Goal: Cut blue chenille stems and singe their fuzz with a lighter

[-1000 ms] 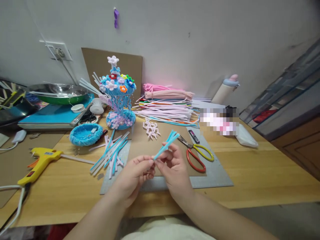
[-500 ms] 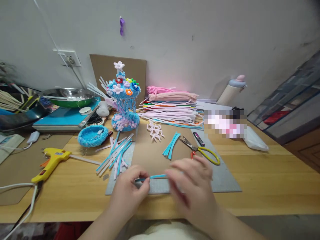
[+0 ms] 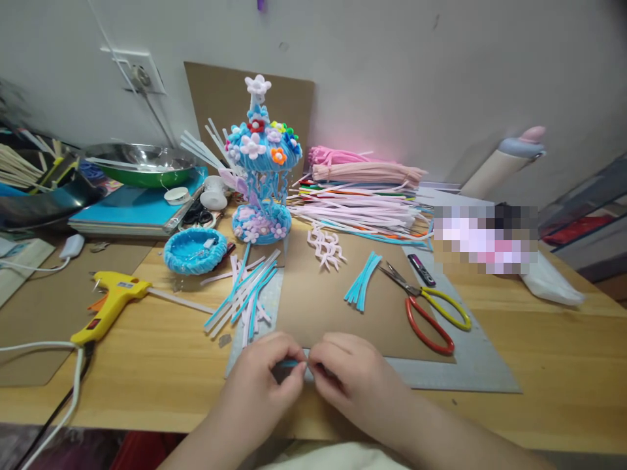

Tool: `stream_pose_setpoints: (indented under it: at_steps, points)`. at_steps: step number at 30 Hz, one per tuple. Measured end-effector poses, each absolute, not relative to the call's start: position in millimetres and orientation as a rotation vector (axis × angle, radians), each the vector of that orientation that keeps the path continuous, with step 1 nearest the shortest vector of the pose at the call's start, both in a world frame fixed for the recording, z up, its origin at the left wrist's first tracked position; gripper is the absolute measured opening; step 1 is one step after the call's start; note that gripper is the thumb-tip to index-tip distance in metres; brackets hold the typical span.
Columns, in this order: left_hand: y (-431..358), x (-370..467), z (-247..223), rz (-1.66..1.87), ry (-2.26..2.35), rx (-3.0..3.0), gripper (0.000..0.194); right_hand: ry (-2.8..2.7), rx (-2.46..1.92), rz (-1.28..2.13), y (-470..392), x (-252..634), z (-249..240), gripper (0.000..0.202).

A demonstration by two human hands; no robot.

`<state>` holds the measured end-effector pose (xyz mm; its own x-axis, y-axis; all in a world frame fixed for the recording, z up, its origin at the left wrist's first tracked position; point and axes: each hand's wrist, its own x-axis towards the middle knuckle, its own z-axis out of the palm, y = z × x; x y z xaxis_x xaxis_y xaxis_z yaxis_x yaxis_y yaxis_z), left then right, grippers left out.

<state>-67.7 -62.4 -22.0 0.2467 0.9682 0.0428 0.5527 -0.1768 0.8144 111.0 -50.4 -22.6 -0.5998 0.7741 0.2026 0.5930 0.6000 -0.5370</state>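
Note:
My left hand (image 3: 267,378) is closed in a pinch on a short blue pipe cleaner (image 3: 288,363), most of which the fingers hide. Fingertips almost touching it, my right hand (image 3: 353,372) is also pinched at the strip's end; how much it grips is hidden. Beyond the hands, cut blue pipe cleaners (image 3: 363,281) lie in a small bundle on the brown cardboard (image 3: 313,313). Scissors (image 3: 416,290) with one yellow and one red handle rest to their right. Bent white pieces (image 3: 326,247) sit farther back, and mixed cut strips (image 3: 249,294) spread to the left.
A blue carousel-like craft with flowers (image 3: 264,156) stands at the back, beside stacked pipe cleaners (image 3: 362,205). On the left are a blue fuzzy bowl (image 3: 196,251) and a yellow glue gun (image 3: 112,300) with its cord. A pale bottle (image 3: 499,166) stands back right.
My right hand has moved left along the blue pipe cleaner to meet my left hand's fingertips. The scissors' red handle is uncovered. The view has tilted down and shifted left.

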Motion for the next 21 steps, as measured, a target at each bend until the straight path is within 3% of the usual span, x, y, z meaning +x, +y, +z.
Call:
stream_pose_setpoints:
  at_steps: [5,21]
  points:
    - [-65.0,-98.9,-31.4,0.957,1.659,1.852,0.014,-2.447,-1.215,0.551,-30.3,105.9,-27.7,0.012]
    - [-84.1,-109.8,-56.1,0.743,1.636,2.512,0.038,-2.392,-1.325,0.661,-24.7,88.8,-40.7,0.009]
